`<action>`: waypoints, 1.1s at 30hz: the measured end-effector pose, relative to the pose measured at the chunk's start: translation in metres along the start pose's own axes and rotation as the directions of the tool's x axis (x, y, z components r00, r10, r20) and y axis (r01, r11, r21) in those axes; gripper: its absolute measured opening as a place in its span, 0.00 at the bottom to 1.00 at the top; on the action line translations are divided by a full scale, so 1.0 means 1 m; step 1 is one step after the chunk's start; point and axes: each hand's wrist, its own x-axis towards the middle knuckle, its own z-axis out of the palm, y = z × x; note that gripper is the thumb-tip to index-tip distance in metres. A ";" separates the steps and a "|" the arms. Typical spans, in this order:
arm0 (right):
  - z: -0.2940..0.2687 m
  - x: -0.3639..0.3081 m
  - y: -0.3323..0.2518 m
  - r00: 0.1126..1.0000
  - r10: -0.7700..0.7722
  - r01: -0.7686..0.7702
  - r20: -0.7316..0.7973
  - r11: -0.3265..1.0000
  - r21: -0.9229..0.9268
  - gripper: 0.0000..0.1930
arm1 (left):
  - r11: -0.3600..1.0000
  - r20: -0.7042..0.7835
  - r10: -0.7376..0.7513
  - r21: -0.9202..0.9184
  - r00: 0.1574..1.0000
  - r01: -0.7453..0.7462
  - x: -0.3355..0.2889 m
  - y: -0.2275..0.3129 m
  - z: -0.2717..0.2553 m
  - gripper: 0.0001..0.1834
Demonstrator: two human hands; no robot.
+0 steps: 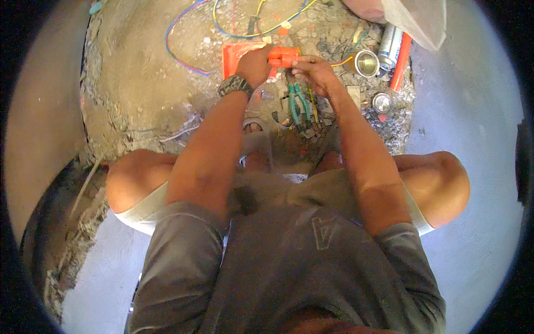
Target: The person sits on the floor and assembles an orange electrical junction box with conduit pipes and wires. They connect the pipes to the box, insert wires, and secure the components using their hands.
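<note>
My left hand [255, 68], with a watch on its wrist, is closed on an orange plastic box [229, 60] low over the rubble-strewn ground. From the box's right side sticks a short orange tube-like fitting [285, 57]. At the fitting's right end my right hand [316, 73] has its fingertips bent together in a pinch on it. Part of the box is hidden under my left hand. Just below the right hand lie pliers with green handles [299, 104], beside a thin yellow strip [314, 106].
Red, blue and yellow wires [172, 47] loop over the ground. To the right stand an open metal can [366, 63], a small round silver lid or tin [381, 102], a white cylinder [390, 49] and an orange pipe [401, 62]. A translucent bag [423, 22] hangs at upper right.
</note>
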 end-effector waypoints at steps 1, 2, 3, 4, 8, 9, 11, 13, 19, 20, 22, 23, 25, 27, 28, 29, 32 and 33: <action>0.000 -0.001 0.000 1.000 -0.002 0.002 0.001 1.000 0.001 0.14 | 1.000 -0.018 0.017 -0.013 1.000 -0.017 -0.002 -0.002 0.002 0.31; 0.003 -0.002 -0.001 1.000 -0.001 0.001 0.007 1.000 0.003 0.14 | 0.999 -0.035 0.028 -0.022 0.999 -0.029 -0.005 -0.004 0.001 0.31; 0.004 -0.002 -0.001 1.000 -0.003 0.003 0.007 1.000 0.008 0.15 | 0.998 -0.049 0.046 -0.032 0.998 -0.047 -0.007 0.000 -0.002 0.31; 0.003 -0.002 -0.002 1.000 -0.015 0.014 0.018 0.999 0.038 0.15 | 1.000 -0.003 0.008 -0.019 1.000 -0.008 -0.005 0.004 -0.006 0.32; 0.003 0.001 0.005 1.000 -0.029 0.030 -0.009 0.997 0.066 0.15 | 1.000 0.062 -0.015 0.006 0.998 0.014 -0.002 0.009 -0.013 0.34; 0.003 -0.001 0.006 0.999 -0.033 0.034 -0.016 0.996 0.078 0.15 | 0.999 0.090 -0.037 0.016 0.995 0.036 -0.002 0.013 -0.017 0.33; 0.006 -0.004 0.005 0.999 -0.035 0.036 -0.013 0.995 0.096 0.15 | 1.000 0.071 -0.027 0.008 0.997 0.026 -0.003 0.012 -0.017 0.33; 0.006 -0.006 0.003 0.999 -0.032 0.031 0.011 0.994 0.100 0.16 | 0.999 -0.019 0.041 -0.024 0.999 -0.041 -0.006 -0.006 -0.002 0.33; 0.006 -0.005 0.009 1.000 -0.016 0.016 -0.007 0.991 0.132 0.15 | 0.999 0.010 0.034 0.007 0.999 -0.034 -0.002 -0.002 -0.003 0.32; 0.004 -0.003 0.010 1.000 -0.021 0.023 -0.012 0.989 0.149 0.15 | 1.000 0.067 -0.017 0.022 0.998 0.015 0.000 0.003 -0.008 0.33; 0.003 0.000 0.012 1.000 -0.025 0.026 -0.005 0.986 0.167 0.15 | 1.000 0.057 -0.029 0.008 0.998 0.029 -0.002 0.006 -0.009 0.34; 0.003 0.000 0.012 1.000 -0.028 0.027 0.006 0.989 0.144 0.15 | 0.999 0.050 -0.034 0.002 0.998 0.034 -0.002 0.008 -0.011 0.34; 0.005 -0.001 0.012 0.999 -0.035 0.032 0.026 0.994 0.100 0.15 | 0.999 0.057 -0.040 0.001 0.998 0.040 -0.003 0.011 -0.013 0.34; 0.009 -0.004 0.011 1.000 -0.021 0.019 0.012 0.991 0.136 0.15 | 1.000 0.042 -0.025 -0.001 0.999 0.025 -0.006 0.007 -0.010 0.33; 0.011 -0.005 0.011 1.000 -0.013 0.012 0.005 0.988 0.153 0.16 | 1.000 0.023 -0.007 -0.003 1.000 0.007 -0.006 0.003 -0.008 0.33; 0.011 -0.005 0.011 1.000 -0.019 0.017 0.006 0.987 0.160 0.16 | 1.000 0.005 0.010 -0.006 1.000 -0.010 -0.007 0.003 -0.007 0.33; 0.006 -0.004 0.012 0.999 -0.039 0.037 0.008 0.985 0.168 0.16 | 1.000 0.034 -0.028 0.015 0.999 0.027 -0.001 0.003 -0.006 0.33; 0.002 -0.002 0.010 0.999 -0.048 0.046 0.007 0.985 0.164 0.16 | 1.000 0.010 -0.019 -0.003 1.000 0.019 -0.003 0.004 -0.005 0.30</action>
